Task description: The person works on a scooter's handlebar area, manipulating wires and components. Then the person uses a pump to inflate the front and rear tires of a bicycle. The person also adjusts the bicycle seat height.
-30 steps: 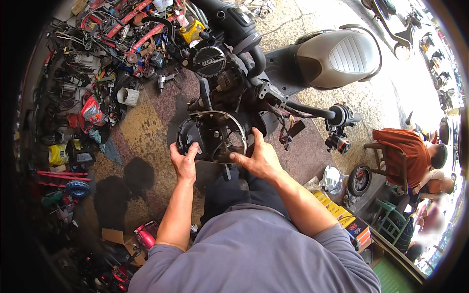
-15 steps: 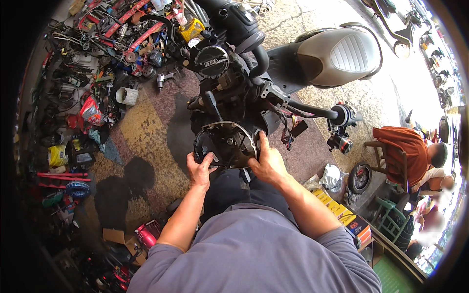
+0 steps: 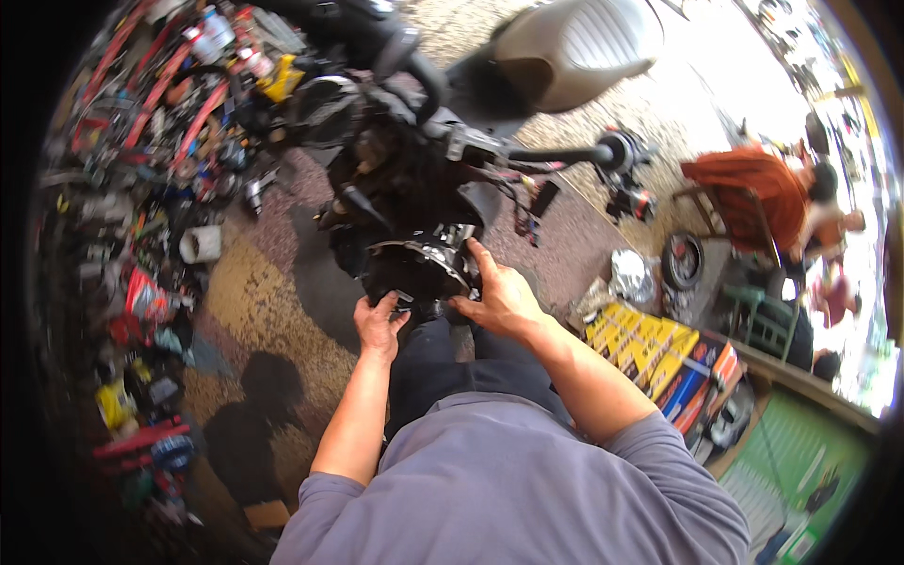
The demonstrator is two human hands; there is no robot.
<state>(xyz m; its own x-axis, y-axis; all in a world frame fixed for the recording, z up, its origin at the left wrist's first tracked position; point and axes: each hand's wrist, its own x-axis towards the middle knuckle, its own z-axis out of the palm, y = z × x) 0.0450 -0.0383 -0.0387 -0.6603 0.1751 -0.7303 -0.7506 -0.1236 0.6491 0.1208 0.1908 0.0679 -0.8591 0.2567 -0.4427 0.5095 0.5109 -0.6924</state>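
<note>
Round black housing (image 3: 414,271): held over the floor (image 3: 250,315), at the near end of the stripped scooter (image 3: 405,165); bright curved rim, dark interior too blurred to itemise.
Left hand (image 3: 379,328): fingers holding the housing's near left side, thumb uppermost.
Right hand (image 3: 507,298): on the housing's right side, thumb and forefinger spread wide, gripping it.
Handlebar (image 3: 565,154): black, running right from the scooter; loose connector (image 3: 543,198) hanging just below.
Scooter seat (image 3: 603,40): pale, ribbed top, beyond the handlebar.
Tools and parts (image 3: 160,122): heaped along the floor's left edge; white container (image 3: 200,245) on the heap's inner side.
Small wheel (image 3: 682,262): toward the floor's right edge, near yellow boxes (image 3: 640,344).
</note>
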